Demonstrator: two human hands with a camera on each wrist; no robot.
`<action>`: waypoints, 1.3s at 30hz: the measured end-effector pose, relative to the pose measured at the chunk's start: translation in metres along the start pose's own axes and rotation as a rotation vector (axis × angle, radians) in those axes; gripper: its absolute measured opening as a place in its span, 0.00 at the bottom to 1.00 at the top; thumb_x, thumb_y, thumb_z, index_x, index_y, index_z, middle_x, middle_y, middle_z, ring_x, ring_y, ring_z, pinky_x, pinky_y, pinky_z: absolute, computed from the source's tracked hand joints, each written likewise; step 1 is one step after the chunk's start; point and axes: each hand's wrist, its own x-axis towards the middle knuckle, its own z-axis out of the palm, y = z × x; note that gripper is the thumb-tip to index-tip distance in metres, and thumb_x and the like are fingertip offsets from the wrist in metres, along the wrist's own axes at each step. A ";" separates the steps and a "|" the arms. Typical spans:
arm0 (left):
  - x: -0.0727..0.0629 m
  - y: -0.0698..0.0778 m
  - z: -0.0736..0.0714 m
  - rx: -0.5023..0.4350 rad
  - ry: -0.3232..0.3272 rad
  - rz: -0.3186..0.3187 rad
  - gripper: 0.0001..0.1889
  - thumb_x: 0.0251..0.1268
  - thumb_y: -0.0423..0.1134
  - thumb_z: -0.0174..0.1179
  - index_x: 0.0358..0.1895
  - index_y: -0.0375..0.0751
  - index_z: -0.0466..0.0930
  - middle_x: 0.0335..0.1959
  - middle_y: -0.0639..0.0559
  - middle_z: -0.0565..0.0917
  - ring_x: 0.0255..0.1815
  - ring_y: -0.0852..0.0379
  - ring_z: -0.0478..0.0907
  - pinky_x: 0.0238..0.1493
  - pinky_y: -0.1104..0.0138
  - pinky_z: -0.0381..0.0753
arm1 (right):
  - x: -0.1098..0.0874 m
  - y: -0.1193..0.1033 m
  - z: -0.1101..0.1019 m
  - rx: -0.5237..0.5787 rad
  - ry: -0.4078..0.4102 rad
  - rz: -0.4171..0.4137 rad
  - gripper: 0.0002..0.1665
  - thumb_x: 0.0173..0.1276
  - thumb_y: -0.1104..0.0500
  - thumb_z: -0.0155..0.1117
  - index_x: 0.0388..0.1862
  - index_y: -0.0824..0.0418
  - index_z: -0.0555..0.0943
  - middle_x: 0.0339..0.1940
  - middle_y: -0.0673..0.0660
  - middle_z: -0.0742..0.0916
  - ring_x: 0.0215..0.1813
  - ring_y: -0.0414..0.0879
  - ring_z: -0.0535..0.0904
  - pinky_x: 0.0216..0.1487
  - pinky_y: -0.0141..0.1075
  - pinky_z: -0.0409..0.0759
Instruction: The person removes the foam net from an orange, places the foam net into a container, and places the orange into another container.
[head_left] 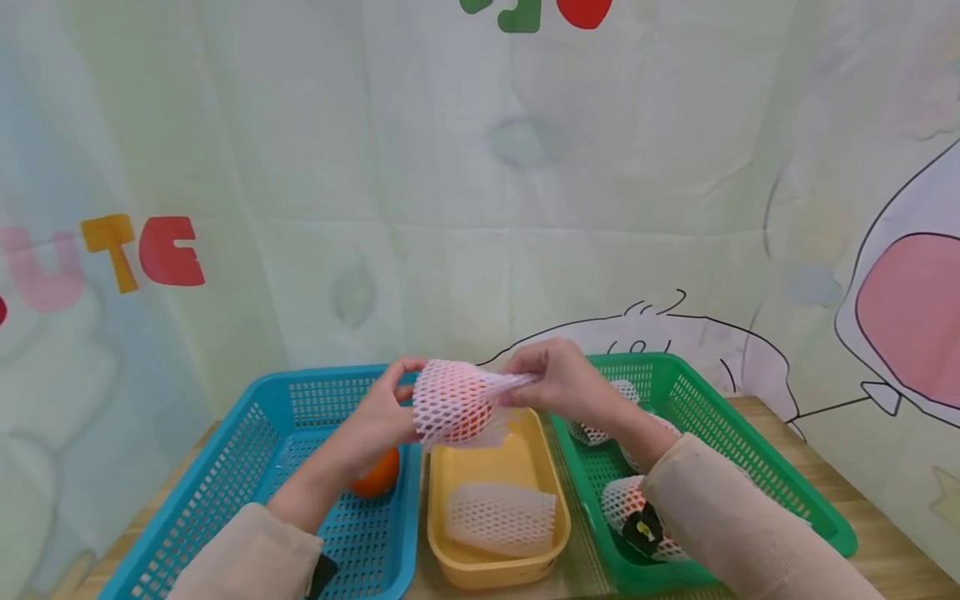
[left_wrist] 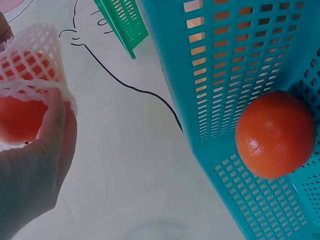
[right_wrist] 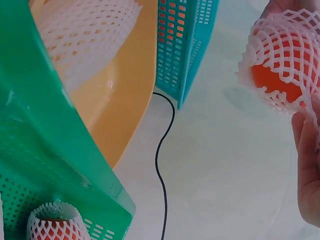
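Over the yellow tray, a round orange (head_left: pixel 471 414) sits partly inside a white foam net sleeve (head_left: pixel 438 400). My left hand (head_left: pixel 381 414) holds the orange through the sleeve from the left, its thumb and fingers around it. On the other side, my right hand (head_left: pixel 561 385) pinches the gathered end of the sleeve, which is drawn out towards it. In the left wrist view, bare orange skin shows below the net's edge near the left thumb; the right wrist view shows another bare patch in a gap in the net.
A blue basket (head_left: pixel 262 408) on the left contains another bare orange (head_left: pixel 378 473). The yellow tray (head_left: pixel 442 517) in the middle has a flat foam sleeve (head_left: pixel 501 518) in it. In the green basket (head_left: pixel 795 500) at right lie several netted fruits (head_left: pixel 621 500). A printed cloth hangs behind.
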 end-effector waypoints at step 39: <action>-0.006 -0.043 -0.084 0.014 0.258 -0.172 0.42 0.62 0.51 0.59 0.70 0.35 0.46 0.62 0.31 0.63 0.54 0.44 0.72 0.49 0.60 0.79 | 0.003 0.047 0.022 -0.293 -0.183 0.355 0.22 0.52 0.63 0.73 0.46 0.53 0.78 0.48 0.57 0.81 0.49 0.52 0.76 0.44 0.44 0.81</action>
